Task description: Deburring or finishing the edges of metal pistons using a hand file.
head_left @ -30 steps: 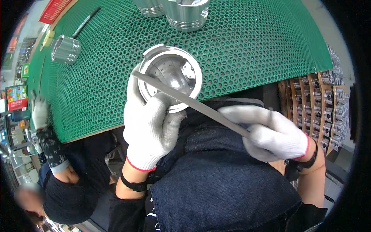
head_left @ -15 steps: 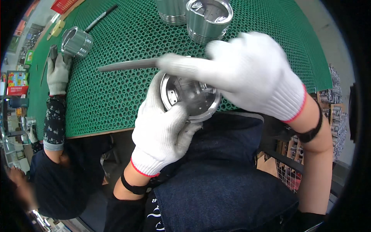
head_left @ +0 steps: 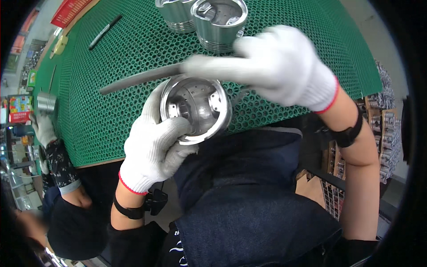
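In my left hand [head_left: 153, 144], which wears a white knit glove, is a silver metal piston [head_left: 203, 116]. Its hollow end faces up, and my thumb hooks over the rim while the other fingers wrap its side. My right hand [head_left: 278, 71], gloved too and smeared by motion, is closed on a long grey file [head_left: 138, 80]. The file points left and passes over the piston's far rim; whether they touch I cannot tell. Beyond my right hand, two more pistons, a nearer one [head_left: 219, 33] and a partly cut-off one [head_left: 179, 21], stand on the green mat [head_left: 129, 55].
A co-worker's gloved hand [head_left: 44, 129] is at the left beside another piston [head_left: 46, 102]. A marker pen [head_left: 105, 32], a yellow object [head_left: 61, 45] and a red basket [head_left: 69, 12] are at the far left. Racks of metal parts [head_left: 387, 124] line the right side.
My left hand and the piston have moved left, and the piston has turned, showing more of its inside. The file has shifted left and tilted. The co-worker's hand and piston have moved farther left.
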`<state>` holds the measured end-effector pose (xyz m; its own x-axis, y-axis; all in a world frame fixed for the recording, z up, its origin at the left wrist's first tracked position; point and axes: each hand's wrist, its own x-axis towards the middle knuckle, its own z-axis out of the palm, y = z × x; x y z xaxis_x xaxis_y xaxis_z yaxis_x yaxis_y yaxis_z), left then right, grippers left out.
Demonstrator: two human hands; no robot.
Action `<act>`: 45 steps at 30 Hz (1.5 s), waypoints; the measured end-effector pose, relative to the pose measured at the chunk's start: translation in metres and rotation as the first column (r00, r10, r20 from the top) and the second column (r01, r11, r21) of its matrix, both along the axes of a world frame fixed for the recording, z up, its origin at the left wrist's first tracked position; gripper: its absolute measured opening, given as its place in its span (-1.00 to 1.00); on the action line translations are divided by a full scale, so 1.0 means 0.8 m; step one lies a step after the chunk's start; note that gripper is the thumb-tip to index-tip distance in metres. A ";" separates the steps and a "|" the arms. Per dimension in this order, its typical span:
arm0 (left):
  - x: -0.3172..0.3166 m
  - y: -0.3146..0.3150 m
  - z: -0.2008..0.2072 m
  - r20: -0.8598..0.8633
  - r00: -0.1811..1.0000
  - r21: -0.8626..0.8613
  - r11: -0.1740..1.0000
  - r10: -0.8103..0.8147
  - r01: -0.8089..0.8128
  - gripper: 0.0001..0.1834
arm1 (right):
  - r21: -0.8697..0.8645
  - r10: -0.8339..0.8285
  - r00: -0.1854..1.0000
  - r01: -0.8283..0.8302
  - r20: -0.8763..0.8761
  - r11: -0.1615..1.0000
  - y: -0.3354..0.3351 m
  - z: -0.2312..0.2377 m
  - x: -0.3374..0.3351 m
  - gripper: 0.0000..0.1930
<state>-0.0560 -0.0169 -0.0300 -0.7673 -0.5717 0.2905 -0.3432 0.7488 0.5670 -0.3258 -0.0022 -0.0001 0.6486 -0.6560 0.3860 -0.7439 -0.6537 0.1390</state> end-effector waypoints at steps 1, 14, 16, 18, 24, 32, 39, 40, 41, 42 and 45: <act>-0.004 0.002 0.007 0.063 0.998 -0.060 0.998 -0.026 0.029 -0.61 | 0.034 0.012 0.992 -0.016 0.128 0.999 -0.005 -0.001 0.018 -0.43; -0.032 -0.014 0.031 0.212 0.977 -0.503 0.857 -0.003 0.112 -0.48 | 0.313 -0.341 0.823 0.211 0.455 0.926 0.121 -0.006 -0.036 -0.48; -0.024 0.002 0.011 0.173 0.978 -0.597 0.802 0.114 0.012 -0.44 | 0.417 -0.436 0.825 0.276 0.359 0.866 0.150 0.001 -0.036 -0.45; -0.008 0.011 -0.023 -0.178 0.972 -0.626 0.745 0.151 -0.231 -0.30 | 0.334 -0.424 0.883 0.345 0.201 0.877 0.162 0.005 -0.037 -0.38; -0.026 0.022 -0.082 -0.629 0.699 0.376 0.920 0.341 -0.110 0.29 | 0.118 -0.302 0.953 0.304 -0.039 0.945 0.152 -0.010 -0.027 -0.50; -0.018 0.021 -0.086 -0.167 0.943 0.078 0.957 0.287 -0.278 0.30 | 0.175 -0.223 0.975 0.218 0.005 0.960 0.063 0.008 0.050 -0.48; 0.012 0.026 -0.067 -0.453 0.862 0.317 0.945 0.228 -0.083 0.26 | 0.246 -0.544 0.677 0.492 0.496 0.835 0.095 -0.033 -0.042 -0.51; 0.023 0.013 -0.047 -0.253 0.960 0.036 0.993 0.116 -0.111 0.26 | 0.304 -0.663 0.584 0.598 0.468 0.742 0.097 -0.044 -0.070 -0.46; 0.036 0.011 -0.025 -0.116 0.989 0.015 0.995 0.096 -0.095 0.21 | 0.274 -0.720 0.565 0.676 0.404 0.684 0.096 -0.053 -0.088 -0.45; 0.045 0.011 -0.012 0.026 0.997 0.000 0.997 0.071 -0.071 0.16 | 0.242 -0.776 0.532 0.748 0.338 0.618 0.096 -0.065 -0.101 -0.43; 0.068 0.024 0.023 -0.108 0.988 0.723 0.691 0.114 0.000 0.03 | 0.182 -0.865 0.491 0.846 0.100 0.501 0.082 -0.079 -0.108 -0.45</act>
